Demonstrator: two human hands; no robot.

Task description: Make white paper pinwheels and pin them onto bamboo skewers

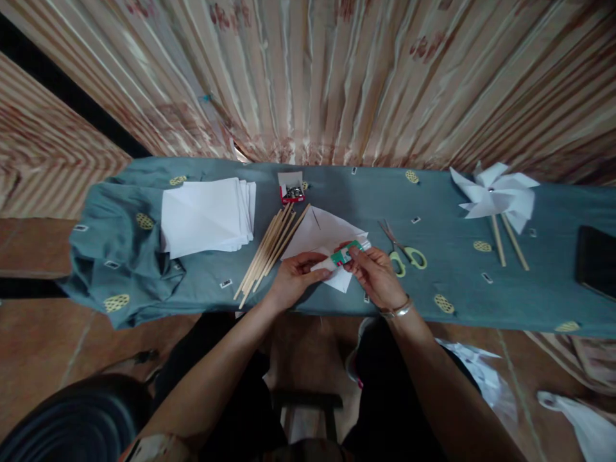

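Observation:
Between my hands is a white glue stick [341,255] with a green label. My left hand [299,276] pinches its left end, and my right hand [378,273] grips the right part with thumb and fingers. Below them a white paper square [320,232] with a slit lies on the cloth, partly covered by my hands. Green-handled scissors [407,251] rest blades apart just right of my right hand. Several thin wooden sticks [267,253] lie in a bundle left of the paper.
A stack of white paper [205,215] lies at the left. Behind the sticks stands an open red box [291,198] of small metal pins. Paper pinwheels [495,189] on sticks lie at the right, near a black object [595,260]. A round black seat [72,423] is lower left.

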